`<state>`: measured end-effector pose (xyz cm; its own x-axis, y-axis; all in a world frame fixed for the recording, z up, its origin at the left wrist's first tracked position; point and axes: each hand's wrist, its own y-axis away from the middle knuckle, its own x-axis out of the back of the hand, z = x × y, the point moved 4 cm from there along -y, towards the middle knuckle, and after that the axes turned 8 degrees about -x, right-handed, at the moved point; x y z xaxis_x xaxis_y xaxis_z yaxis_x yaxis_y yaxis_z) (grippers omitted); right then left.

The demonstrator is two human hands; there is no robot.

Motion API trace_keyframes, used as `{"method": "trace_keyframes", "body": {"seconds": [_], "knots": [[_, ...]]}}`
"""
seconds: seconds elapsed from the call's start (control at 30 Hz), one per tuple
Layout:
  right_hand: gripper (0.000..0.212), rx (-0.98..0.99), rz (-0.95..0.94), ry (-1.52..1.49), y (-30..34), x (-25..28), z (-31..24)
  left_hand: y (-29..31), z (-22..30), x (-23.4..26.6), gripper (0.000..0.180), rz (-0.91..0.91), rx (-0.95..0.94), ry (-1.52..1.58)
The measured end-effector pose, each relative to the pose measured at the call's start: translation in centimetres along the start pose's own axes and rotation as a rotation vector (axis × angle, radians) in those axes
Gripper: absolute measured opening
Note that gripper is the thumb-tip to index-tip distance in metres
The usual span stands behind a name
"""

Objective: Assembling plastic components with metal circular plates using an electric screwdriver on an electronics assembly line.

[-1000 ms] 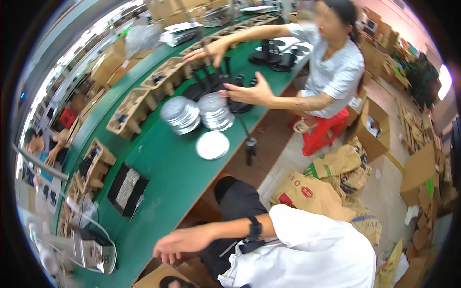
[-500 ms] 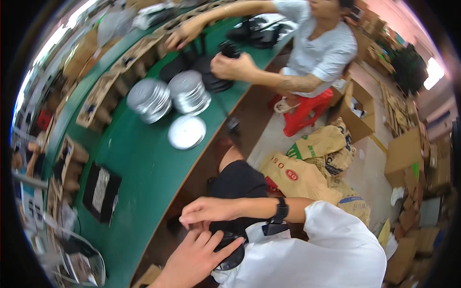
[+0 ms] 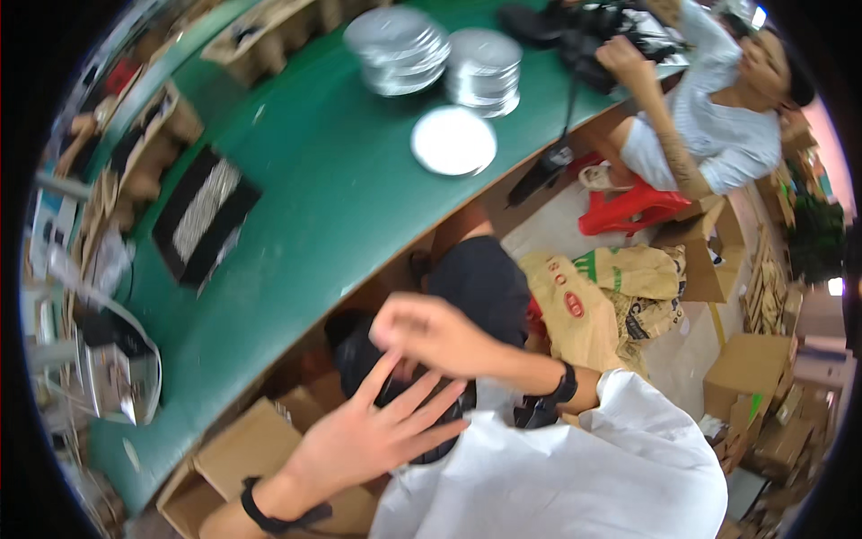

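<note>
My left hand (image 3: 364, 442) is spread over a dark, glossy thing (image 3: 452, 410) at my lap, mostly hidden by the fingers. Just above it, my right hand (image 3: 429, 334) is raised with bent fingers, smeared by motion. Its fingertips are turned away, so anything held in them is hidden. On the green table (image 3: 296, 207) beyond stand two stacks of silver round discs (image 3: 400, 58), with a single pale disc (image 3: 453, 141) in front. A black tray-like piece (image 3: 184, 202) bearing a silver strip lies farther left.
Opened cardboard boxes (image 3: 247, 440) stand below the table edge at lower left. To the right, printed sacks (image 3: 584, 310) lie on the floor near a red stool (image 3: 628, 207), where a co-worker sits beside black parts (image 3: 597, 45). More cartons (image 3: 745, 377) are piled at far right.
The view has swung left, moving the table items up and right. My right hand has lifted off the left, whose fingers have spread. The co-worker's near hand no longer shows the black part.
</note>
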<state>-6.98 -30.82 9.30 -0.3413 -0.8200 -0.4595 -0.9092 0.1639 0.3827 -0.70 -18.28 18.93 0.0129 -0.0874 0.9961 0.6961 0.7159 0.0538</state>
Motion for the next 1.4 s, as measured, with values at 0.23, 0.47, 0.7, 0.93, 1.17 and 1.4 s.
{"method": "trace_keyframes", "body": {"seconds": [0.23, 0.47, 0.7, 0.93, 1.17, 1.4], "knots": [[0.021, 0.339, 0.377, 0.024, 1.0, 2.6, -3.4, 1.8, -0.1, 1.4, 0.039, 0.151, -0.087, -0.08], [0.027, 0.514, 0.477, 0.071, 0.5, 4.3, -6.6, 8.2, -6.3, 0.5, 0.05, 0.273, 0.119, -0.058], [0.043, 0.751, 0.873, 1.523, -2.8, 1.5, -7.4, 10.6, -14.7, -1.7, 0.062, -0.001, 0.322, -0.269], [0.063, 0.773, 0.915, 1.473, -5.7, 0.4, -4.9, 7.7, -14.6, 0.4, 0.058, 0.015, 0.505, -0.113], [0.057, 0.696, 0.895, 1.396, -5.2, 0.3, -4.5, 3.1, -11.4, -4.5, 0.08, 0.604, 1.155, 0.359], [0.051, 0.774, 0.842, 1.372, -1.6, 5.4, -9.3, 1.4, -11.5, -4.3, 0.08, 0.366, 1.109, -0.013]]}}
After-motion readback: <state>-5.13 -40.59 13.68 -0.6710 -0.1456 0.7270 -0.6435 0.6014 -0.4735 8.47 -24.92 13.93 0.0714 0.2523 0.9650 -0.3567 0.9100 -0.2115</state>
